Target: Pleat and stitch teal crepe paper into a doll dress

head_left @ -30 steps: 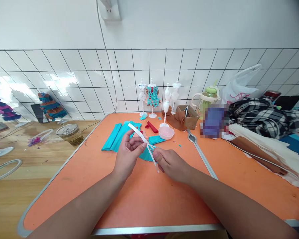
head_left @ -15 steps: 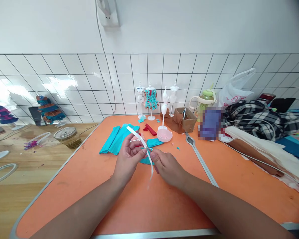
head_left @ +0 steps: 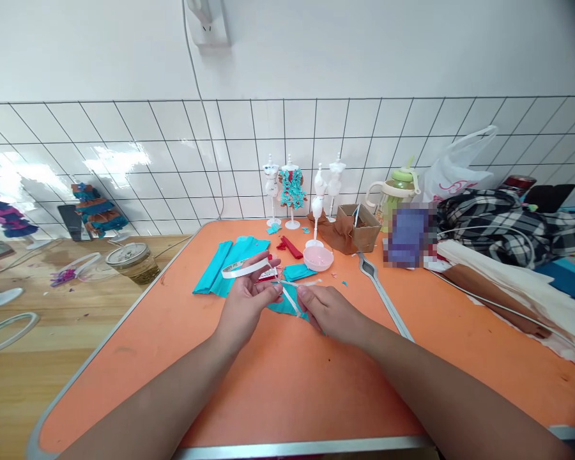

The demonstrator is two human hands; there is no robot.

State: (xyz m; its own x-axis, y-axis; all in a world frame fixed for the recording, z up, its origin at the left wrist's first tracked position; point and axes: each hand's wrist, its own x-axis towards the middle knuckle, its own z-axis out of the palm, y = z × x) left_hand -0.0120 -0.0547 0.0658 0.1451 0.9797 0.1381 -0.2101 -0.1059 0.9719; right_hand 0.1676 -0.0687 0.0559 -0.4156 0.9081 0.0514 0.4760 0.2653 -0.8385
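Observation:
My left hand (head_left: 243, 305) is closed on a narrow white roll of tape (head_left: 234, 271) with printing inside its ring, tilted over the fingers. Some fingers pass through the ring. My right hand (head_left: 334, 314) pinches a thin pale strip (head_left: 289, 283) that stretches across from the left fingertips. A second white strip end (head_left: 291, 301) slants down between the hands. Beneath them lie turquoise crepe paper (head_left: 280, 306) and, further left, a larger turquoise sheet (head_left: 212, 271). A folded turquoise piece (head_left: 298, 272) is just beyond the fingers.
Small white dress forms, one with turquoise ruffles (head_left: 292, 189), stand at the back. Near them are a pink bowl (head_left: 318, 258), a red paper roll (head_left: 292, 247) and a cardboard box (head_left: 364, 235). A grey strap (head_left: 388, 301) lies right; a lidded jar (head_left: 133, 263) stands left.
The tape roll has turned from edge-on so that its ring shows. The right hand has shifted slightly right, and a strip now spans the hands.

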